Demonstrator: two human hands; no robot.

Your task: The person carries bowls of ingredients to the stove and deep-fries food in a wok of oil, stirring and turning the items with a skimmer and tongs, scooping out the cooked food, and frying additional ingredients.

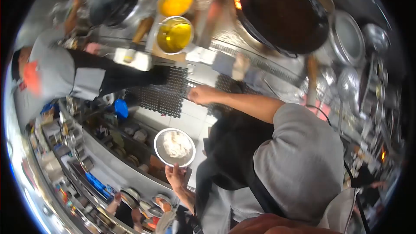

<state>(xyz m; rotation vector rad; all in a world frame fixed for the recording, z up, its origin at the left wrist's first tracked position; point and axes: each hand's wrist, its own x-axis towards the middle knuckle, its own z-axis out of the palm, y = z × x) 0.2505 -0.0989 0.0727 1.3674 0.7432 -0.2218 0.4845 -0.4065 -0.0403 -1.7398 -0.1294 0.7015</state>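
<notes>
The left hand point(175, 174) grips the near rim of a metal bowl point(160, 144) holding pale strips point(177, 143), left of the black apron point(236, 147). Farther off, the blurred right hand point(200, 94) has its fingers curled inward; whether they pinch anything, I cannot tell

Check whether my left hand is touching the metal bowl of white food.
Touching. The head view shows the left hand holding the metal bowl by its rim.

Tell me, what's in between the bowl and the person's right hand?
No object shows in that gap: in the head view, only pale floor tiles, lower down, appear between the bowl and the right hand.
</notes>
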